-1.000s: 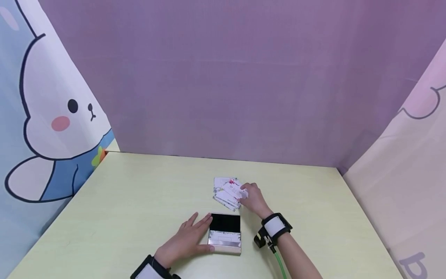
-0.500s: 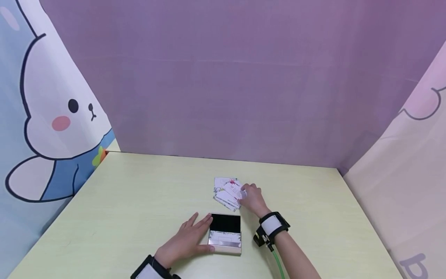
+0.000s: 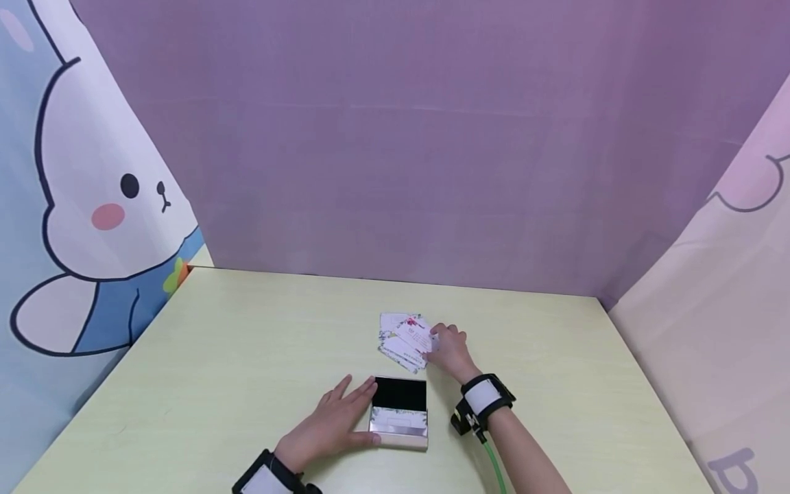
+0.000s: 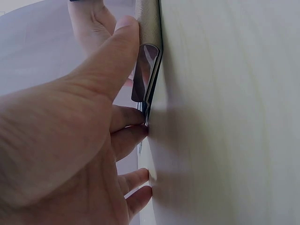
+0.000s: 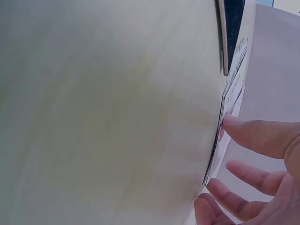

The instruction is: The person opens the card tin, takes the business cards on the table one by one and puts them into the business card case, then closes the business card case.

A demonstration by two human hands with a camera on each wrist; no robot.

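Note:
An open card case [image 3: 398, 414] with a black inner lid and a silver tray lies near the front edge of the table. My left hand [image 3: 330, 422] rests flat on the table against the case's left side. In the left wrist view its thumb [image 4: 123, 47] presses the case's rim [image 4: 149, 70]. Just behind the case lies a loose pile of white flowered cards [image 3: 401, 339]. My right hand [image 3: 449, 350] reaches the pile's right edge, and its fingertips [image 5: 232, 126] touch the cards [image 5: 233, 79]. I see no card lifted.
The pale yellow-green table [image 3: 247, 343] spreads wide to the left and right of the hands. A purple backdrop [image 3: 395, 151] closes the back, a bunny-print curtain [image 3: 92, 206] the left, a pink curtain [image 3: 728, 309] the right.
My right hand has shifted slightly along the right edge of the card pile. The left hand and the case have stayed still.

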